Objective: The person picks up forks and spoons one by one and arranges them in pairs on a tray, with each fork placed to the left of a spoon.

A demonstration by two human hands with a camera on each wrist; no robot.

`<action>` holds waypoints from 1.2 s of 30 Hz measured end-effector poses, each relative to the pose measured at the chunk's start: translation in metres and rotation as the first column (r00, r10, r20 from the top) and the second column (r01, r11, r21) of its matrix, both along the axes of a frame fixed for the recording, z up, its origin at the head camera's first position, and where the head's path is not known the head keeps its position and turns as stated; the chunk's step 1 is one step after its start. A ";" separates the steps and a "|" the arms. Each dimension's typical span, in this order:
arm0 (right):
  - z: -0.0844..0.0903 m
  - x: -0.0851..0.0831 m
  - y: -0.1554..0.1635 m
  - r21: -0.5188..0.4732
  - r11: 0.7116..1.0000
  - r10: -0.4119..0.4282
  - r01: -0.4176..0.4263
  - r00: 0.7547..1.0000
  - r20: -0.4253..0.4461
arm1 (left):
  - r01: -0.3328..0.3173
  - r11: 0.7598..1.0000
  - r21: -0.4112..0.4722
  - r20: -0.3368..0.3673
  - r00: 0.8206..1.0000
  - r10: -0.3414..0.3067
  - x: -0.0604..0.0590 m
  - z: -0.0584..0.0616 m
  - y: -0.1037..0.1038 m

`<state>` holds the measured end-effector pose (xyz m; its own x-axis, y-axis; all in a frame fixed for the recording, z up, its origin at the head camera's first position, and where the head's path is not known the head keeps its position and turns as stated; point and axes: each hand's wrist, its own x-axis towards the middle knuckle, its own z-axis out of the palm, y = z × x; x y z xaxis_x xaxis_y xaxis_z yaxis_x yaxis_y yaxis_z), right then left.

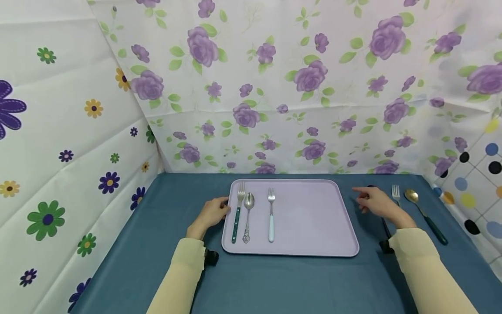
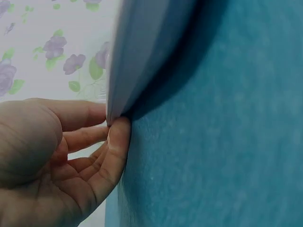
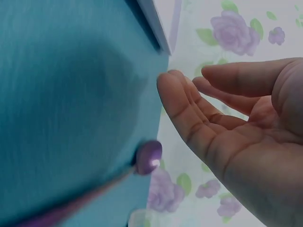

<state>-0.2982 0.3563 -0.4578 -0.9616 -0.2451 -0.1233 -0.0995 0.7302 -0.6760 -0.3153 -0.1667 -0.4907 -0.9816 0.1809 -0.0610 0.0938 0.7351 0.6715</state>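
Note:
A pale lilac tray (image 1: 310,218) lies on the blue cloth. On its left part are a fork with a dark green handle (image 1: 236,218), a silver spoon with an ornate handle (image 1: 248,213) and a fork with a mint handle (image 1: 271,218). At the tray's left edge, my left hand (image 1: 213,212) pinches the rim; in the left wrist view, thumb and fingers meet at the tray rim (image 2: 128,61). My right hand (image 1: 374,201) hovers right of the tray with loosely bent fingers, holding nothing. Beneath it lies a dark spoon, partly hidden, its purplish bowl (image 3: 149,158) showing in the right wrist view.
Right of my right hand lie a silver fork (image 1: 396,192), its handle hidden by the arm, and a gold spoon with a dark green handle (image 1: 425,216). Flowered cloth (image 1: 251,87) hangs behind the table, with patterned sheets at both sides.

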 end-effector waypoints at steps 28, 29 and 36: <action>0.011 0.020 0.097 0.201 0.953 -0.200 0.227 0.969 -0.147 | -0.015 0.998 0.067 0.026 1.000 0.014 0.003 0.003 -0.001; 0.011 0.021 0.100 0.206 0.950 -0.205 0.236 0.966 -0.159 | -0.014 0.997 0.072 0.029 1.000 0.012 0.003 0.003 -0.001; 0.007 0.024 0.122 0.270 0.923 -0.224 0.273 0.954 -0.198 | -0.013 0.997 0.076 0.032 0.999 0.010 0.003 0.003 0.000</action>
